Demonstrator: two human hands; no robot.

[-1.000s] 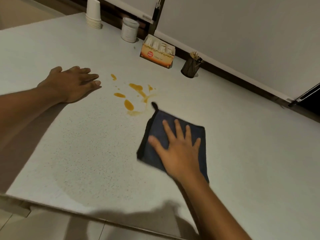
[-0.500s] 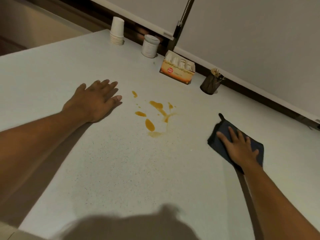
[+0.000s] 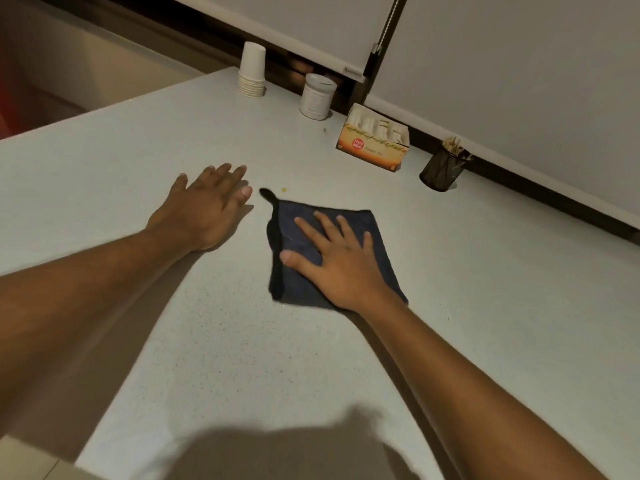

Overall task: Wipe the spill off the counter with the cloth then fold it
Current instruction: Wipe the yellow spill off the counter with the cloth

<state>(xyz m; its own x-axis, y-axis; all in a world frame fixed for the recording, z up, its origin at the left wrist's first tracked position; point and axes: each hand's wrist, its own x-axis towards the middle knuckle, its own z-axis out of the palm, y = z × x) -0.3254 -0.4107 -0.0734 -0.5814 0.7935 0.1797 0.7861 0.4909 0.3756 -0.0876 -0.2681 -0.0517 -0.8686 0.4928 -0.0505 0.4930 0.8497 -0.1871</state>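
tea box (image 3: pixel 372 147) reads "ginger tea"; red badge illegible.

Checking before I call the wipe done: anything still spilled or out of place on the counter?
One small yellow-orange spot remains on the counter, just beyond the cloth by its loop corner. The right hand presses the cloth flat; whatever lies beneath is hidden.

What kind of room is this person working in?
Probably an office pantry or tea corner: on the pale counter stand stacked paper cups, a box of tea bags and a mesh holder of wooden stirrers.
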